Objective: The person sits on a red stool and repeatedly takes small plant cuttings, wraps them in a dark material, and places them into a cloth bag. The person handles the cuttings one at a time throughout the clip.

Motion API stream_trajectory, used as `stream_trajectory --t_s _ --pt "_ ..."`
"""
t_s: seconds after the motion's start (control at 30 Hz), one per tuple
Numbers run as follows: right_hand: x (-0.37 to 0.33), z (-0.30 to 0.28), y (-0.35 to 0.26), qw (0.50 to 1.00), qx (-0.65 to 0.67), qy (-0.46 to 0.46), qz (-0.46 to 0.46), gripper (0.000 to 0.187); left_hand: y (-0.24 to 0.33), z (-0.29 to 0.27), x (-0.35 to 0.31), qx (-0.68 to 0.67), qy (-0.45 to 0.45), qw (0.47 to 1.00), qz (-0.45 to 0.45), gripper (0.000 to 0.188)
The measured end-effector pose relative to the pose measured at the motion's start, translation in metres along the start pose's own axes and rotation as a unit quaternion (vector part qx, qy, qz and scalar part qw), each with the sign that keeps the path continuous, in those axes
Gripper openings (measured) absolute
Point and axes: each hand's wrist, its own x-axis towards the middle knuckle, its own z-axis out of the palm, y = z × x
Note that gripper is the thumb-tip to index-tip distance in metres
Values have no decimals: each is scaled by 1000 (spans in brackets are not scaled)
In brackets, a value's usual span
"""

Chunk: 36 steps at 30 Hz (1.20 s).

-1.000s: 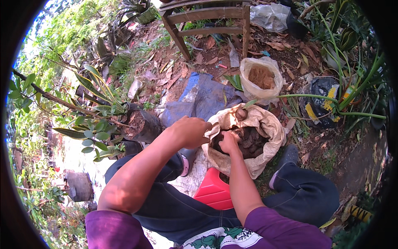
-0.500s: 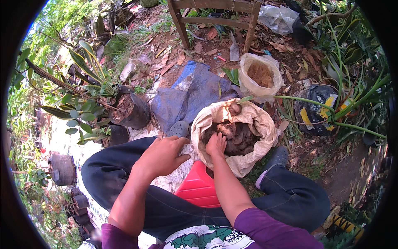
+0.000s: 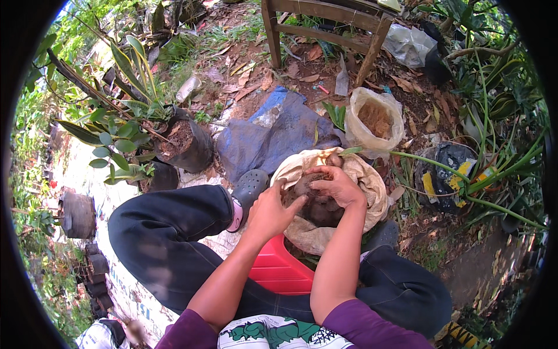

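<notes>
A beige cloth sack [image 3: 372, 174] with a rolled rim stands between my legs, holding dark brown, soil-like material [image 3: 325, 212]. Over its mouth, my right hand [image 3: 343, 187] curls its fingers around a brown fibrous clump [image 3: 303, 185]. My left hand [image 3: 270, 210] is at the sack's left rim, thumb and fingers spread beside the same clump. Whether the left fingertips touch it is hard to make out. A small round brown lump [image 3: 334, 160] rests at the far rim.
Beyond the sack sits a translucent bag of light brown material [image 3: 375, 119], with a blue tarp piece [image 3: 270, 131] to its left. Potted plants [image 3: 186, 142] stand left, a black-and-yellow container [image 3: 444, 174] right. A wooden chair [image 3: 328, 17] is behind; a red plastic piece [image 3: 282, 267] lies nearer.
My right hand has risen from inside the sack to above its mouth, now with the brown clump. The left hand has moved right to the sack's rim. The view has shifted slightly.
</notes>
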Motion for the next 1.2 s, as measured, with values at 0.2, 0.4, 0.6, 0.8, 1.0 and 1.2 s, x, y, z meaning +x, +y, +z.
stream_trajectory --t_s 0.2,0.4,0.6,0.8,1.0,1.2 --pt "-18 17 -41 999 -43 -7 -20 53 13 6 -6 -84 14 995 47 70" --pt "-29 23 -57 999 -45 -11 7 55 14 5 -10 -141 10 989 41 64" --pt "-39 19 -62 996 -84 -9 -27 60 15 13 -10 -167 45 983 56 49" --pt "-56 13 -67 992 -57 -42 -109 74 5 20 1 -270 63 959 54 45" --pt "-64 8 -63 982 54 -57 -174 83 -1 23 2 -203 -31 976 -67 52" --pt "-63 7 -63 981 69 -39 -177 81 8 27 -8 -201 -16 980 3 53"
